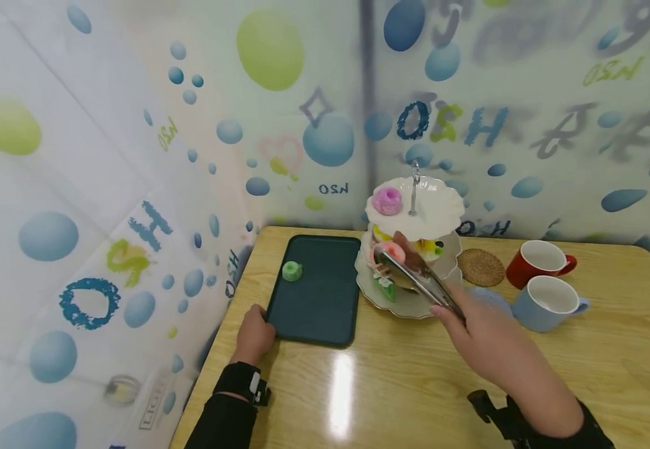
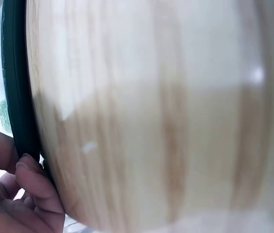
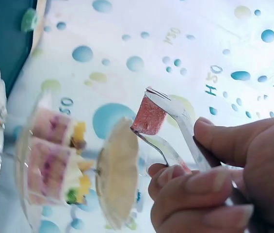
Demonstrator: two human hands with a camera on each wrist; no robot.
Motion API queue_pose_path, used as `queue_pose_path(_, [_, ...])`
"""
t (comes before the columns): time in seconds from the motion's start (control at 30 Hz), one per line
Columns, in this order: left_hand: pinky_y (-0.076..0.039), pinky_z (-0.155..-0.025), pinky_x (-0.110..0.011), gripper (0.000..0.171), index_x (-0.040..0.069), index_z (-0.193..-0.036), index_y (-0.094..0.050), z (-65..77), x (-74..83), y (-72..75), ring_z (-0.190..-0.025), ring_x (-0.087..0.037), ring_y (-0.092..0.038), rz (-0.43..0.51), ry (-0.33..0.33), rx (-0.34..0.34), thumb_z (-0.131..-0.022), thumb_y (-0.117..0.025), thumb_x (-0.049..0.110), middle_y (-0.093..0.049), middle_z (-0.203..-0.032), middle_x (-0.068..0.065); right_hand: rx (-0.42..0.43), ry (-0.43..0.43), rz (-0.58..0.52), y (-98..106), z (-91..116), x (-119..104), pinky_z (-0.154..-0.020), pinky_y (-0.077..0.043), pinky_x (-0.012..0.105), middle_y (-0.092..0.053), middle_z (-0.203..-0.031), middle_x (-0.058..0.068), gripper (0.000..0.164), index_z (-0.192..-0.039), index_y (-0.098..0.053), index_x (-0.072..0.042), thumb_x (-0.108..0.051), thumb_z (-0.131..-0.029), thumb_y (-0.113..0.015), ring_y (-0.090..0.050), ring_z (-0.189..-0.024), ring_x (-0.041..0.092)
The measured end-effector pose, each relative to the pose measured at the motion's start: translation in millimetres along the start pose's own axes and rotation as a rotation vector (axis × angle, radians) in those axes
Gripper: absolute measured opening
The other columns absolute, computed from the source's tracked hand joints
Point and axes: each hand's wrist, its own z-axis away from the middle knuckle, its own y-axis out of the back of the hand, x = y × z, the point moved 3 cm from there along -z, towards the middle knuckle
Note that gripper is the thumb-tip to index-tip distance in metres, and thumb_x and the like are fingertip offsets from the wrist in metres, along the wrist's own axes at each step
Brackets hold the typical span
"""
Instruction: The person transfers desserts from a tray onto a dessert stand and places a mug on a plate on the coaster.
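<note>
My right hand (image 1: 490, 333) grips metal tongs (image 1: 428, 287) in front of the tiered stand. Between the tong tips is a small pinkish-red piece of cake (image 3: 151, 116), seen from the side in the right wrist view. My left hand (image 1: 255, 333) pinches the near left corner of a dark green tray (image 1: 325, 299); the left wrist view has thumb and fingers on its rim. A small green ring-shaped sweet (image 1: 291, 270) sits on the tray. The stand's white scalloped top plate (image 1: 442, 209) bears a purple ring-shaped sweet (image 1: 387, 201). Cake slices (image 3: 49, 170) stand on a tier below, partly hidden in the head view.
Right of the stand lie a round woven coaster (image 1: 482, 267), a red mug (image 1: 538, 262) and a light blue mug (image 1: 546, 304). A pale blue item (image 1: 490, 299) is partly hidden behind my right hand. Patterned curtain walls (image 1: 313, 75) border the wooden table (image 1: 414, 386) at the back and left.
</note>
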Motion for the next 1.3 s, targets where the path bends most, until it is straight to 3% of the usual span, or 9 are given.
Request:
queue_pose_path(0.17, [-0.044,-0.072,-0.04,0.032,0.001,-0.118,-0.048,0.0,-1.7,1.3,-0.094,-0.029,-0.052,0.005,-0.007,0.001,-0.086,-0.049,0.003,-0.053,-0.119,-0.019,0.082,0.023,0.036,29,-5,8,-0.057,-0.039,0.034,-0.059,-0.1,0.012,0.061,-0.14,-0.037,-0.01,-0.052,-0.097,-0.039,-0.053,-0.07,0.022])
queue_pose_path(0.27, [-0.044,-0.072,-0.039,0.031,0.001,-0.117,-0.048,-0.2,0.0,1.1,-0.093,-0.028,-0.052,0.009,-0.015,-0.007,-0.086,-0.048,0.002,-0.053,-0.118,-0.019,0.105,0.021,0.074,49,-10,15,-0.055,-0.037,0.035,-0.057,-0.085,0.01,0.051,-0.132,-0.042,-0.011,-0.049,-0.098,-0.039,-0.05,-0.065,0.021])
queue_pose_path(0.43, [-0.044,-0.071,-0.039,0.029,0.001,-0.115,-0.049,0.7,0.3,1.7,-0.091,-0.027,-0.052,0.01,-0.02,-0.008,-0.086,-0.048,0.001,-0.054,-0.115,-0.018,0.077,-0.024,0.146,76,-29,31,-0.052,-0.035,0.035,-0.051,-0.079,0.009,0.055,-0.124,-0.042,-0.007,-0.053,-0.098,-0.03,-0.049,-0.063,0.022])
queue_pose_path(0.57, [-0.044,-0.072,-0.039,0.03,0.001,-0.116,-0.049,1.3,0.4,1.0,-0.092,-0.027,-0.052,0.008,-0.016,-0.01,-0.086,-0.049,0.002,-0.053,-0.117,-0.018,0.023,-0.049,0.179,91,-51,39,-0.047,-0.035,0.035,-0.05,-0.077,0.012,0.066,-0.127,-0.036,0.001,-0.057,-0.097,-0.027,-0.048,-0.057,0.022])
queue_pose_path(0.73, [-0.043,-0.07,-0.039,0.03,0.001,-0.117,-0.049,0.6,-0.4,0.7,-0.091,-0.028,-0.052,0.01,-0.023,-0.007,-0.087,-0.048,0.002,-0.053,-0.118,-0.019,-0.047,-0.069,0.25,99,-80,40,-0.051,-0.038,0.037,-0.052,-0.094,0.022,0.079,-0.134,-0.029,0.009,-0.059,-0.095,-0.025,-0.05,-0.063,0.025])
queue_pose_path(0.93, [-0.043,-0.07,-0.038,0.029,0.003,-0.116,-0.049,-3.0,-4.1,-3.9,-0.091,-0.027,-0.052,0.025,-0.011,-0.006,-0.087,-0.048,0.002,-0.052,-0.117,-0.018,-0.072,-0.073,0.321,97,-104,38,-0.059,-0.041,0.041,-0.05,-0.113,0.033,0.078,-0.137,-0.028,0.014,-0.053,-0.097,-0.031,-0.055,-0.079,0.033])
queue_pose_path(1.3, [-0.045,-0.075,-0.041,0.028,0.003,-0.116,-0.049,-5.7,-1.7,-3.6,-0.095,-0.028,-0.054,-0.007,0.0,0.017,-0.088,-0.05,0.002,-0.052,-0.115,-0.017,-0.112,-0.106,0.282,95,-110,38,-0.066,-0.043,0.049,-0.037,-0.127,0.04,0.09,-0.138,-0.019,0.02,-0.058,-0.095,-0.03,-0.052,-0.095,0.045])
